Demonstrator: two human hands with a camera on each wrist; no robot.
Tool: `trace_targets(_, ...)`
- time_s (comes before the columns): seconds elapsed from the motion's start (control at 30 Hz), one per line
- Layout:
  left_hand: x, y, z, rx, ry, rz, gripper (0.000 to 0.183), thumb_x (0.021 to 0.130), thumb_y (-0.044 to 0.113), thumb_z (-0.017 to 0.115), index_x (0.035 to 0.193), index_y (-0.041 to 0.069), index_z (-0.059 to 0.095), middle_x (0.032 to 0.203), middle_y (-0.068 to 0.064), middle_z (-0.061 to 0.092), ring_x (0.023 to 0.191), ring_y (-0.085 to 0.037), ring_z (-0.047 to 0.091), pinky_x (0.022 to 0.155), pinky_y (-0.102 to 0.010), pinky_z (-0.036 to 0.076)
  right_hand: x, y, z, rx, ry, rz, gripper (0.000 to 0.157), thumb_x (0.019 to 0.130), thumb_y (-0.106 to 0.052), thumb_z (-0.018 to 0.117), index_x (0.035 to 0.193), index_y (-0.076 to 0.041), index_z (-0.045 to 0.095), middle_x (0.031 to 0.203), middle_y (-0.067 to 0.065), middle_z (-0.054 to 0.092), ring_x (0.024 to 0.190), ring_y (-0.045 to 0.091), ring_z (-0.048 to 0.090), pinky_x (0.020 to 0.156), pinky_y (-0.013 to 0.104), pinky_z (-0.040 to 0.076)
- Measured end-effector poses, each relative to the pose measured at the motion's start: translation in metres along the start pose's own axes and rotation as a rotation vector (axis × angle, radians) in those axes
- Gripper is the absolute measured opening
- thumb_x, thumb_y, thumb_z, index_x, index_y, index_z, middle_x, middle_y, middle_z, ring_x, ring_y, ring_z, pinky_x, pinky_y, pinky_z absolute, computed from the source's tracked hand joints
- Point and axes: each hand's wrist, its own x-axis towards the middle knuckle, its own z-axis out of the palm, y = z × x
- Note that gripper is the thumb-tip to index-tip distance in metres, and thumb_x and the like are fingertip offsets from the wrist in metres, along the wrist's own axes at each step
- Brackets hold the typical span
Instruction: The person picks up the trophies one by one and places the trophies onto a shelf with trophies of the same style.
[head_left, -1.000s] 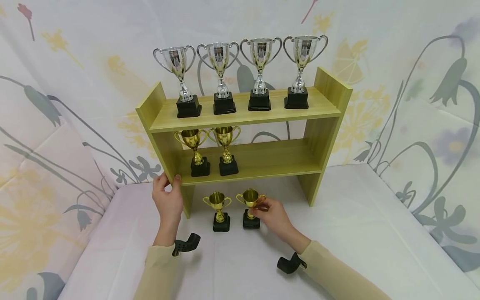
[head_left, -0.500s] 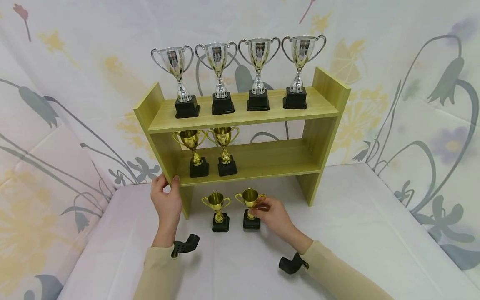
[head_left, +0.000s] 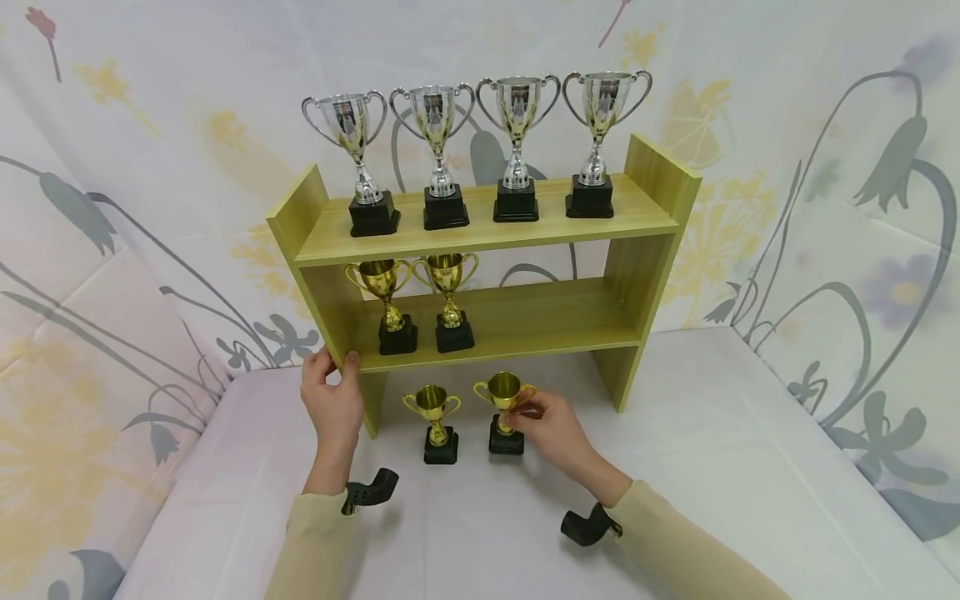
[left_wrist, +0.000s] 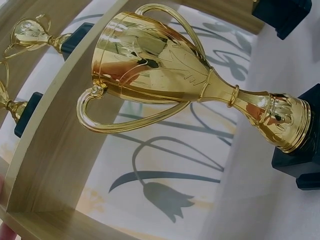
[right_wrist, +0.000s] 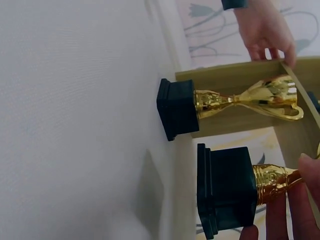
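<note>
In the head view my left hand (head_left: 332,408) grips the left side of the wooden shelf (head_left: 540,321), thumb at the front edge of the lower board. My right hand (head_left: 551,429) pinches a small gold trophy cup (head_left: 506,435) by its stem. The right wrist view has its black base (right_wrist: 227,190) a little off the white table, with a shadow beside it. Left of it, a second gold trophy (head_left: 440,446) stands upright on the table, filling much of the left wrist view, its gold bowl (left_wrist: 150,60) close to the camera.
Two gold trophies, a left one (head_left: 397,333) and a right one (head_left: 454,332), stand on the lower board's left half. Several silver trophies (head_left: 516,200) line the top board. Behind hangs a flower-printed cloth (head_left: 810,208). White cloth covers the table (head_left: 465,533).
The trophy in my right hand has risen slightly from the table and shifted a little right. My left hand keeps its hold on the shelf.
</note>
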Motion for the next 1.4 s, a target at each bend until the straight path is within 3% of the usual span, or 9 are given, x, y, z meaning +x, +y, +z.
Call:
trace_targets(0.43, 0.000, 0.000, 0.000, 0.009, 0.001, -0.018, 0.030, 0.095, 0.003, 0.062, 0.124, 0.001, 0.069, 0.099, -0.001, 0.052, 0.096, -0.012, 0.051, 0.079, -0.030, 0.042, -0.001, -0.005, -0.002, 0.035, -0.020, -0.043, 0.015, 0.084, 0.000, 0.076, 0.096, 0.006, 0.069, 0.098, 0.013, 0.071, 0.094, 0.030, 0.070, 0.079, 0.029, 0.057)
trace_targets(1.4, -0.001, 0.000, 0.000, 0.010, -0.005, -0.028, 0.031, 0.096, 0.005, 0.062, 0.125, 0.002, 0.068, 0.098, 0.003, 0.050, 0.098, -0.012, 0.050, 0.077, -0.029, 0.044, -0.004, -0.024, -0.007, 0.018, -0.054, -0.082, 0.017, 0.086, -0.003, 0.075, 0.100, 0.006, 0.069, 0.101, 0.015, 0.071, 0.096, 0.029, 0.070, 0.080, 0.030, 0.057)
